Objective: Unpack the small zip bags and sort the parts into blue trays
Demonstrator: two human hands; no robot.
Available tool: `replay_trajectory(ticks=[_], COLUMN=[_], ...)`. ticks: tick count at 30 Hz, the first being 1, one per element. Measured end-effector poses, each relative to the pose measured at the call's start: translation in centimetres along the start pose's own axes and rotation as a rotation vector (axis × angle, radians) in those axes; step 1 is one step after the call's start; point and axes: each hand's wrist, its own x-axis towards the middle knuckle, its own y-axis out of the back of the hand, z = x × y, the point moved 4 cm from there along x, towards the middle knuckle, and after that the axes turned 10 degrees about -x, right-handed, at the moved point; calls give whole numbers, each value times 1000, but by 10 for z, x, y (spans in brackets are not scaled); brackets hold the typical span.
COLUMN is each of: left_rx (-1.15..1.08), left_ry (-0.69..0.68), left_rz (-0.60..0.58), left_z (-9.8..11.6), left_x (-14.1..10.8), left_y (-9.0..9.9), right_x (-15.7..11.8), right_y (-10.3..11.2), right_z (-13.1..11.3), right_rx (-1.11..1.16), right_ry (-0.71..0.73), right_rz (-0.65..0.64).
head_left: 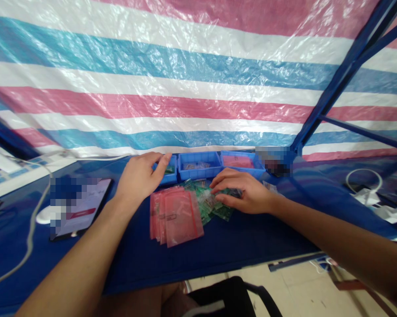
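Observation:
My left hand (141,174) is at the left blue bin (170,178), its thumb apart from its fingers, with nothing visible in it; some fingertips are hidden by the hand. Green circuit boards (205,211) lie in a loose pile in front of the bins. Over that pile reaches my right hand (243,189), fingers and thumb spread, fingertips at the boards and some clear plastic. A dark part shows beneath its palm. Between my hands, overlapping pink translucent plastic bags (181,218) lie flat, nearer to me than the bins.
The middle bin (200,167) holds small clear packets, and the right bin (243,162) pink bags. A tablet (86,209) and a white cable (30,237) lie at left. White adapters (370,198) sit at right. Behind the blue table (218,259) hangs a striped plastic sheet (185,103).

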Motion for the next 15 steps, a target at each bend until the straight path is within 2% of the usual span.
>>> replay_trajectory(ticks=[3,5,8,12,15], left_rx=[-86,-146,-213,-287,-361], left_ry=[-46,-105,-230,-377,-408], left_rz=[91,112,82,-41,-108], left_z=[12,23,43,67,78], left_x=[-4,-6,-10,-14,-17], left_y=[5,7,6,-5,-15], right_x=[-1,-1,-1,-1,-3], right_y=[-6,-9,-8,-3,-1], right_z=[-4,-2,1,4,14], right_rx=[-195,-238,-237,-177,61], right_ry=[141,140,122,11,-177], right_rz=[-76,-105,-89,35,181])
